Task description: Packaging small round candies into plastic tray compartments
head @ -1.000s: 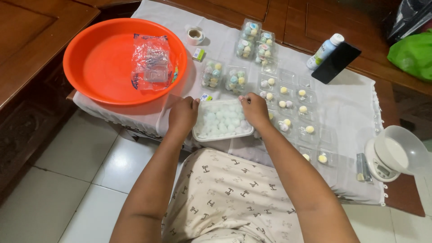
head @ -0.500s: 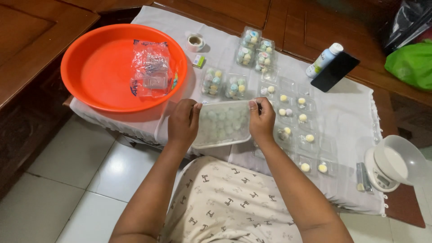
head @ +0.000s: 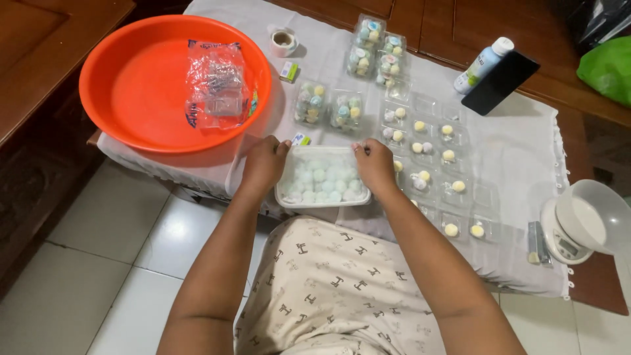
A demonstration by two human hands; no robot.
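The clear plastic box [head: 322, 177], full of pale round balls, lies on the white cloth [head: 519, 164] at the near edge of the worktop, just in front of the person. The left hand [head: 263, 164] has its grip closed on the far left corner of the box, and the right hand [head: 373, 164] pinches the far right corner in the same way. The step in hand seems to be pressing the lid shut. To do it well, I think both hands should press evenly at the corners, so the lid seats without crushing the balls. The box should stay flat, because the open trays with yellow balls [head: 434, 158] lie just beside the right hand and are easy to knock. The orange basin [head: 131, 98] is well apart on the left.
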